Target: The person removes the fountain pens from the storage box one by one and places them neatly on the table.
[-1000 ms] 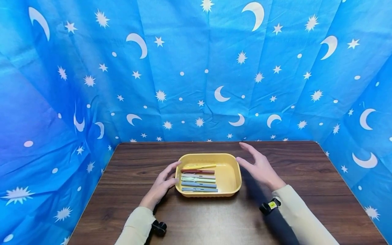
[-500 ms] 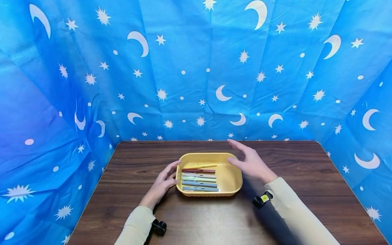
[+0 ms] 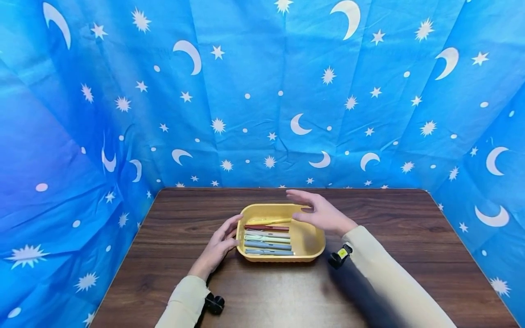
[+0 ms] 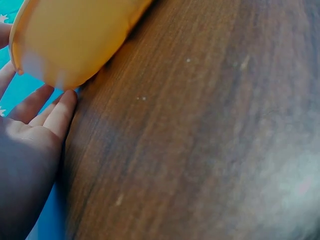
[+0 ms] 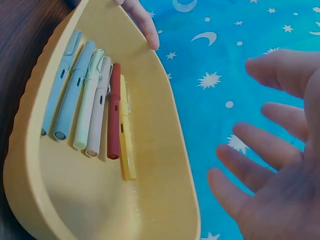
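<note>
A yellow plastic tray [image 3: 310, 243] stands on the table, with several capped pens lying side by side in its left part. From far to near they are a yellow pen [image 5: 128, 145], a red pen [image 5: 114, 120], a pinkish-grey pen [image 5: 99, 112], a pale green pen [image 5: 88, 110] and two blue-grey pens, one being the blue pen [image 5: 72, 97]. My left hand [image 3: 217, 246] touches the tray's left end, fingers spread along its outside. Over the tray's far right part hovers my right hand [image 3: 324, 213], fingers apart and holding nothing.
The brown wooden table [image 3: 270, 296] extends around the tray on all sides. Blue cloth [image 3: 246, 114] with white moons and stars hangs behind the table and at both sides. Each wrist wears a black camera mount.
My right hand has moved left from beside the tray's right end to above its far side. The left hand and the pens stay in place.
</note>
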The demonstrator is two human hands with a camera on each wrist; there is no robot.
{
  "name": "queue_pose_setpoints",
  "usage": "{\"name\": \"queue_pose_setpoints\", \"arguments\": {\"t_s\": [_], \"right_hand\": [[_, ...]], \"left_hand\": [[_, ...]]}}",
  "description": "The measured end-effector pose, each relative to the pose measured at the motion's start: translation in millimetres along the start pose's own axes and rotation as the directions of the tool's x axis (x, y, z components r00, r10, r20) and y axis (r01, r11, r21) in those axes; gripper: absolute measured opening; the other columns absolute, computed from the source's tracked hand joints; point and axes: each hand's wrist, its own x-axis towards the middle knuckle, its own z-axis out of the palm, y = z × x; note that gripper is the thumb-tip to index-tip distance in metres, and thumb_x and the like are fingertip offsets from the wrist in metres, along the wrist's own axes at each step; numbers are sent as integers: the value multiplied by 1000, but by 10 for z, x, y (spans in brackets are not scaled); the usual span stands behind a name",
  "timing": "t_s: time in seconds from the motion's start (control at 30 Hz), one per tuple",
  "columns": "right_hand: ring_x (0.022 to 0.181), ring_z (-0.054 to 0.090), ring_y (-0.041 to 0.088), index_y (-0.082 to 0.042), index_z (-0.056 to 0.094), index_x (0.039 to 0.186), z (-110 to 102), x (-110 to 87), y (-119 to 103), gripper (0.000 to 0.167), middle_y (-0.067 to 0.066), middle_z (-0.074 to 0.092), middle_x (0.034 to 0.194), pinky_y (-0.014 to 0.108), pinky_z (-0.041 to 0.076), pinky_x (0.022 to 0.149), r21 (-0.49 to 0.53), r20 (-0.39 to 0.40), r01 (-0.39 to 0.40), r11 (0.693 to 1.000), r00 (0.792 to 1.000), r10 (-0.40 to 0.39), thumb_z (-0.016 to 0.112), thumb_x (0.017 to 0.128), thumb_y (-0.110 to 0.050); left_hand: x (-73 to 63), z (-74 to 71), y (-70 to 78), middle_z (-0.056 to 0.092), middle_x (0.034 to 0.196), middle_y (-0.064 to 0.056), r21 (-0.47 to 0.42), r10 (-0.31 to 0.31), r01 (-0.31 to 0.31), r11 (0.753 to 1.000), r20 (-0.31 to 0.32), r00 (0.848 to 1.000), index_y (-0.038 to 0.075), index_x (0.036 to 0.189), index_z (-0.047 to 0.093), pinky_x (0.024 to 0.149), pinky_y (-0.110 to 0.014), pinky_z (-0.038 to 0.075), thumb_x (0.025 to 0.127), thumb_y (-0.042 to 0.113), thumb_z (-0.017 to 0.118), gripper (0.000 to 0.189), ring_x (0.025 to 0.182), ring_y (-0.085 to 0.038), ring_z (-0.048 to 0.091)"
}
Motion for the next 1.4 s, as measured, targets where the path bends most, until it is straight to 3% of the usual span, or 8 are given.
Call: {"name": "queue_pose_setpoints", "arguments": {"t_s": [0.13, 0.33, 0.5, 0.77, 1.1, 1.4], "right_hand": [[148, 45, 36, -15, 45, 160, 16, 89, 21, 69, 10, 51, 159, 58, 42, 116, 78, 64, -10, 997, 998, 5, 74, 97, -14], [146, 48, 37, -15, 47, 159, 71, 181, 115, 69, 10, 49, 160, 55, 47, 112, 87, 98, -43, 995, 995, 35, 76, 96, -11], [143, 53, 33, -14, 48, 158, 108, 238, 161, 67, 12, 54, 156, 46, 54, 107, 45, 114, -42, 998, 993, 37, 76, 96, -12], [145, 51, 35, -8, 49, 156, 172, 340, 195, 66, 16, 52, 158, 58, 45, 114, 17, 148, -59, 998, 987, 55, 74, 96, -7], [140, 55, 38, 1, 52, 152, 265, 442, 244, 59, 16, 56, 153, 56, 43, 116, -94, 192, -72, 993, 977, 89, 73, 97, -6], [139, 56, 37, 1, 54, 151, 315, 479, 230, 53, 17, 57, 152, 52, 46, 114, -198, 216, -96, 976, 967, 139, 67, 101, -6]], "left_hand": [[0, 9, 14, 31, 168, -15, 3, -10, 10, 1000, -18, 1000, 20, 161, 39, 106, -27, 50, 92, -6, 52, 75, 154, -37, 34], [-6, 15, -1, 29, 170, -16, 7, 16, -16, 1000, -11, 1000, 16, 163, 37, 108, -26, 48, 91, -6, 52, 77, 155, -39, 31], [-13, 11, -12, 28, 170, -17, -4, 25, -25, 1000, -2, 1000, 13, 163, 35, 110, -28, 47, 90, -7, 51, 77, 155, -40, 30], [-9, 8, -25, 30, 169, -19, 2, 17, -17, 1000, -17, 1000, 15, 162, 37, 108, -28, 49, 90, -7, 51, 76, 155, -39, 32], [-31, 3, -21, 30, 170, -15, 35, -3, 4, 999, -23, 1000, 20, 162, 38, 108, -28, 48, 91, -4, 52, 76, 155, -36, 33], [-33, 5, -11, 30, 170, -15, 62, -1, 3, 998, -24, 1000, 20, 163, 37, 110, -30, 48, 92, -5, 51, 76, 155, -37, 34]]}}
